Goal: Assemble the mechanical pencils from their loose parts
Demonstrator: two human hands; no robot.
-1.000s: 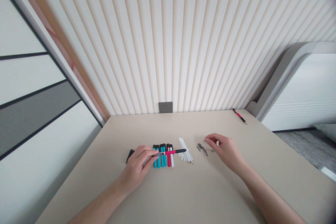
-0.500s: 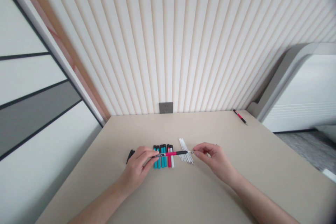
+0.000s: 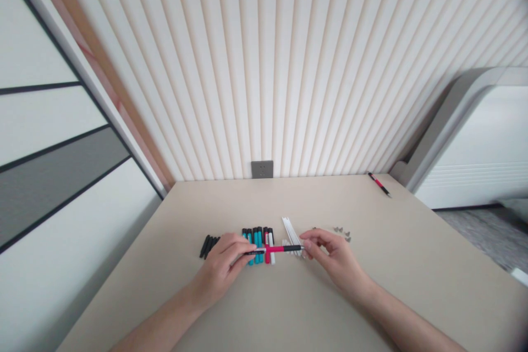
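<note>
My left hand (image 3: 226, 261) is closed around the clip end of a red and black pen (image 3: 276, 249), held level above the table. The fingers of my right hand (image 3: 332, 252) pinch a small metal pen tip (image 3: 303, 248) at the pen's black grip end. Behind the pen lie several teal barrels (image 3: 256, 236), a red barrel (image 3: 267, 257) and a white one (image 3: 272, 258), all with black ends. White refills (image 3: 290, 229) lie close to my right fingertips, partly covered. Several black grips (image 3: 205, 246) are beside my left hand, which hides some of them.
Small metal tips (image 3: 347, 234) lie behind my right hand on the beige table (image 3: 264, 308). A whole red and black pen (image 3: 378, 183) rests near the far right corner. The ribbed wall holds a dark socket (image 3: 262, 169) behind the table.
My right hand has brought the metal tip against the pen's end, covering the thin refill end that showed there before. The pen sits slightly lower and further right in view.
</note>
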